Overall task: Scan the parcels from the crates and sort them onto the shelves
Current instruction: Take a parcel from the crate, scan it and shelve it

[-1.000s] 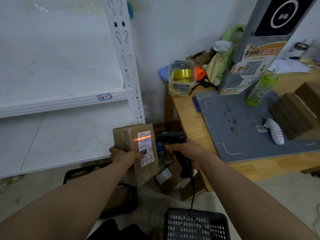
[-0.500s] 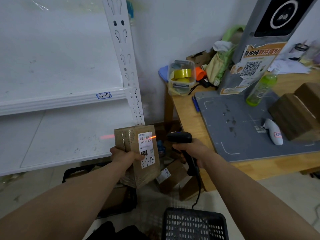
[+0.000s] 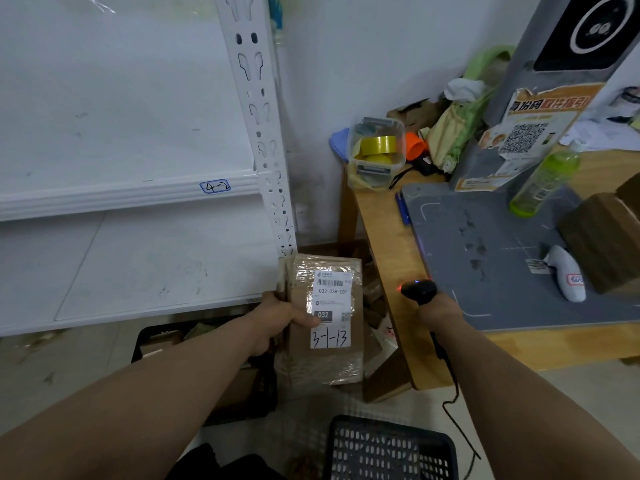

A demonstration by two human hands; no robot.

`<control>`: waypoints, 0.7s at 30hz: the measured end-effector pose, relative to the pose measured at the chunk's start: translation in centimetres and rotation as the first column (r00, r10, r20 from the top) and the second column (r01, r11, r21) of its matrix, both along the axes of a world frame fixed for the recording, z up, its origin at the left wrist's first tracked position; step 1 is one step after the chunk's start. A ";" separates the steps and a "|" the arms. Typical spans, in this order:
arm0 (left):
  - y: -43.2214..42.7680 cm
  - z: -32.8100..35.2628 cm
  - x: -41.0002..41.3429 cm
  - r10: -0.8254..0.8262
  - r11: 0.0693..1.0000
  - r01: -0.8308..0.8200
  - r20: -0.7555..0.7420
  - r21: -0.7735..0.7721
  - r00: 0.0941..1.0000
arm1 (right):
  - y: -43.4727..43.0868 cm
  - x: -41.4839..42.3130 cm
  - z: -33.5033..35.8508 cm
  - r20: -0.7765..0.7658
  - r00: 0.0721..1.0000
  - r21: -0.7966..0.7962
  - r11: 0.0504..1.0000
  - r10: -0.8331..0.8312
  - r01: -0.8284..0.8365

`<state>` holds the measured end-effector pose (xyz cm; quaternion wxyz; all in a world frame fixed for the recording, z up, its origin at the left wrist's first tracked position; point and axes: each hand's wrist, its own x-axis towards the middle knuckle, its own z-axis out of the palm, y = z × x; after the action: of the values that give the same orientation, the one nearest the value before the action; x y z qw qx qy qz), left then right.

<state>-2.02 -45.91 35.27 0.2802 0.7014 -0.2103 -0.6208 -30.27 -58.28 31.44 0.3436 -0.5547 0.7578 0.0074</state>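
From the head camera we look down at two arms. In the middle of the frame the left hand [image 3: 277, 318] holds a brown parcel [image 3: 332, 365]. The fingers wrap round its left edge and the thumb presses on the front. The parcel stands upright in the air, wrapped in shiny clear tape. Its white label [image 3: 330, 306] faces us. We can read "032-038-E01", "032" and a hand-written "3-1-13".

Just right of the middle, the right hand [image 3: 438, 310] grips a black scanner [image 3: 419, 291], fingers tight round the handle. A small red light glows on the scanner's front. The scanner is near the parcel but not touching it. A thin black cable [image 3: 450, 393] hangs down from it toward the bottom of the frame.

The upper left is filled by a white shelf [image 3: 138, 199]. A little blue tag [image 3: 214, 186] on its edge says "4-2". Below the parcel, at lower left, sits a black crate [image 3: 142, 341] with brown boxes inside. At the bottom middle we see the rim of a black basket [image 3: 388, 448].

On the right stands a wooden table [image 3: 388, 244] with a grey mat [image 3: 502, 244] on top. On the mat are a green bottle [image 3: 543, 181] and brown boxes [image 3: 602, 237]. Near the table's back corner sits a clear tub [image 3: 375, 150] with yellow tape inside.
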 end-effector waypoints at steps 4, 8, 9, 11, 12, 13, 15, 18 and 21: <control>0.1 0.3 -0.7 -0.032 0.999 0.032 0.009 -0.007 0.999 | 0.4 0.2 0.0 0.022 0.996 -0.005 0.996 -0.084 0.084; 0.4 0.3 -1.1 0.001 1.000 -0.001 0.004 -0.023 1.000 | 0.9 0.2 0.7 0.022 0.991 -0.048 0.990 -0.132 0.133; 0.5 0.2 -1.1 0.007 1.000 -0.008 -0.004 -0.024 1.000 | 1.2 0.2 1.2 0.026 0.990 -0.085 0.986 -0.141 0.143; 0.7 0.2 -1.0 -0.001 0.999 0.001 -0.013 -0.033 1.000 | 1.4 0.5 2.0 -0.005 0.992 -0.211 0.970 -0.123 0.120; 1.0 0.3 -1.0 -0.004 0.999 0.003 -0.018 -0.040 1.000 | 1.5 0.8 2.4 -0.035 0.995 -0.282 0.956 -0.091 0.078; 1.2 0.1 -0.8 0.001 0.999 -0.002 -0.026 -0.048 1.000 | 1.6 1.2 2.9 -0.055 0.997 -0.341 0.939 -0.051 0.029; 1.8 0.2 -0.4 0.004 0.999 -0.006 -0.039 -0.049 0.999 | 2.0 2.6 4.2 0.012 0.999 -0.378 0.925 0.038 -0.030; 2.8 0.2 0.8 0.018 0.999 -0.022 -0.068 -0.048 0.997 | 3.5 5.7 5.9 0.322 0.940 -0.243 0.969 0.113 -0.033; 4.4 1.2 2.3 0.035 0.997 -0.041 -0.090 -0.067 0.995 | 5.1 9.1 7.2 0.580 0.811 -0.037 0.997 0.075 -0.066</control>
<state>0.26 -41.53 36.48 0.3250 0.6667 -0.2057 -0.6384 -21.20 -53.16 38.61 0.5537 -0.5608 0.5958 -0.1549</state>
